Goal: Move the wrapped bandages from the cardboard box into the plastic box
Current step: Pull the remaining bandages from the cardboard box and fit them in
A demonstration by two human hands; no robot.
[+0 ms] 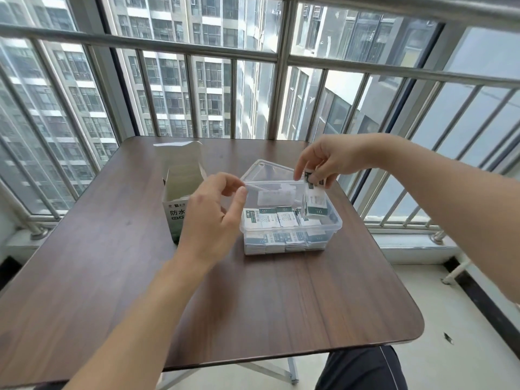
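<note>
A clear plastic box [334, 224] stands mid-table, holding several white and green wrapped bandages [274, 219] in rows. Its lid lies flat behind it. My right hand [327, 160] hovers over the box's right end, fingers pinched on a small stack of wrapped bandages [313, 199] that hangs into the box. The open cardboard box [180, 187] stands to the left of the plastic box, flaps up; my left hand hides part of it. My left hand [212, 218] is between the two boxes, fingers apart, holding nothing.
The brown wooden table [281, 305] has rounded corners and a near edge by my legs. A metal railing [253, 52] and windows run close behind and on both sides. Tiled floor lies to the right of the table.
</note>
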